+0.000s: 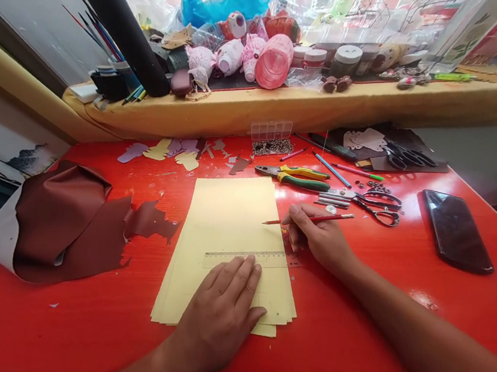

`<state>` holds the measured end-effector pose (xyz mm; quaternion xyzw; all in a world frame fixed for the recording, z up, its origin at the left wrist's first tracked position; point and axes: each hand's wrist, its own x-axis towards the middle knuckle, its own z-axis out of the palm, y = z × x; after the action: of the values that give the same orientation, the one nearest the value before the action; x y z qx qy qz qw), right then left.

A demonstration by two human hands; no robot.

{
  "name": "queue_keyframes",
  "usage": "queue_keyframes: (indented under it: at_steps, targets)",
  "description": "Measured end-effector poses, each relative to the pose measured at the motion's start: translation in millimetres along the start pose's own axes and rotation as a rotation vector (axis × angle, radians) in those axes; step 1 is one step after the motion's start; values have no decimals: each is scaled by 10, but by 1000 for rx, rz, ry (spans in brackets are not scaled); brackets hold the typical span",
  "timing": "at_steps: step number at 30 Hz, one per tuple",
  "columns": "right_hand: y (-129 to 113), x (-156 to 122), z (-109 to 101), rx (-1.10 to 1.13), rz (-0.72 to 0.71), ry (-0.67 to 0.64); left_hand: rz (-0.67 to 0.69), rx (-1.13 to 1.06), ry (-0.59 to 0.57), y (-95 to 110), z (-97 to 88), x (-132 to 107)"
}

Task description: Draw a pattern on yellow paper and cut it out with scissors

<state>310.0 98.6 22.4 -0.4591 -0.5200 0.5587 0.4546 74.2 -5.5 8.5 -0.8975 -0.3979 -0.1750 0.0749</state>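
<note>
A stack of pale yellow paper sheets (232,208) lies on the red table, its edges slightly fanned. Across the top sheet rests a clear ruler (217,257). My left hand (228,298) lies flat with fingers stretched out, its fingertips pressing on the ruler and the palm over the lower part of the paper. At the right edge of the stack, my right hand (315,233) grips a red pencil (333,218), whose tip points left above the paper. Faint pencil lines show on the sheet below the ruler.
Brown leather (71,224) lies at the left. Beyond the paper are pliers (299,177), scissors (377,205), pens and a bead box (272,143). A phone (456,229) lies at the right. The crowded windowsill (240,103) holds jars, toys and a black tube (126,32).
</note>
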Motion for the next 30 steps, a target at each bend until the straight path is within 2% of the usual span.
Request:
queue_keyframes:
  at_steps: [12, 30]
  targets:
    - [-8, -21, -26, 18, 64, -37, -13, -88, -24, -26, -9, 30]
    - [-5, -16, -23, -27, 14, -60, -15, -107, -28, -35, 5, 27]
